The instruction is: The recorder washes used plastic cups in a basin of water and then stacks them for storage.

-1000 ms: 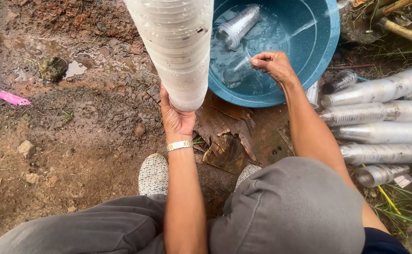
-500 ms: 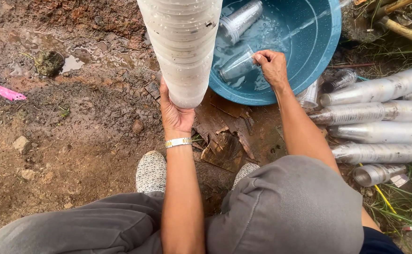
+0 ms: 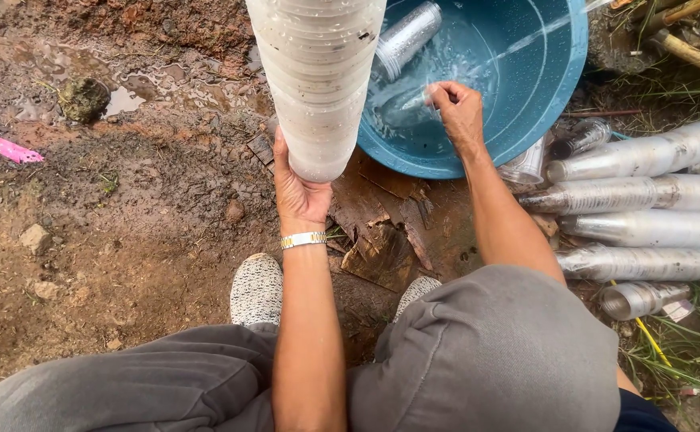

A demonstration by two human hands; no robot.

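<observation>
My left hand (image 3: 298, 192) grips the bottom of a tall stack of clear plastic cups (image 3: 318, 72) that rises toward the camera. My right hand (image 3: 455, 108) reaches into a blue basin (image 3: 550, 88) of water and pinches the rim of a single clear cup (image 3: 402, 100), which is blurred in the water. Another short stack of cups (image 3: 406, 36) floats at the basin's far side. A thin stream of water (image 3: 538, 34) pours into the basin from the upper right.
Long stacks of clear cups (image 3: 646, 216) lie on the ground at the right, beside grass and bamboo sticks (image 3: 690, 52). Wet muddy ground with puddles, stones and a pink scrap (image 3: 14, 150) lies left. Broken wood pieces (image 3: 382, 240) sit by my shoes.
My right hand has swished the single cup in the basin, lifting it and dipping it again. The tall stack in my left hand has shifted slightly right.
</observation>
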